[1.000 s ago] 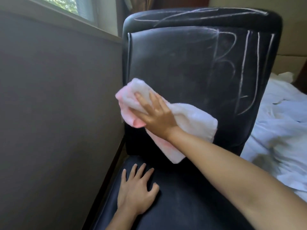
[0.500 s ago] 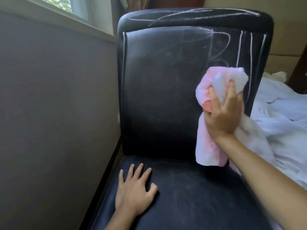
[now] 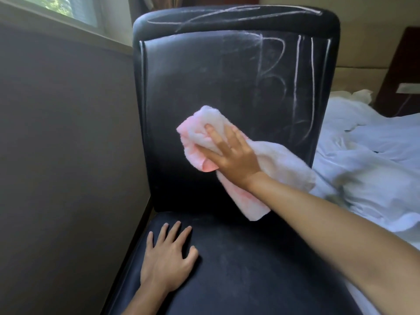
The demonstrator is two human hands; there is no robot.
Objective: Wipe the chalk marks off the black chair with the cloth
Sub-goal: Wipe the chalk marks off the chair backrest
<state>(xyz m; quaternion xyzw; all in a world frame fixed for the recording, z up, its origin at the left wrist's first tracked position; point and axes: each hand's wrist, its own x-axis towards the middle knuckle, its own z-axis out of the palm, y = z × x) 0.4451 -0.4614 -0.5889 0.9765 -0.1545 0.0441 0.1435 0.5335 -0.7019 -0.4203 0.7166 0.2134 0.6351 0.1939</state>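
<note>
The black chair (image 3: 181, 98) faces me. Chalk marks (image 3: 295, 87) run down the right side of its backrest, more cross the top edge, and the left side shows only faint smears. My right hand (image 3: 231, 155) holds the bunched pink and white cloth (image 3: 284, 160) against the middle of the backrest. Its fingers spread over the cloth, the thumb is hidden under a fold, and a loose end hangs toward the seat. My left hand (image 3: 168, 262) lies flat on the seat's front left, fingers spread.
A grey wall (image 3: 68, 155) stands close on the chair's left, with a window (image 3: 68, 7) above it. Rumpled white bedding (image 3: 375, 155) lies right against the chair's right side. Dark wooden furniture (image 3: 404, 64) stands at the far right.
My right hand swept the cloth from the backrest's left edge across to the right-hand chalk lines, then back to the middle. My left hand stayed on the seat.
</note>
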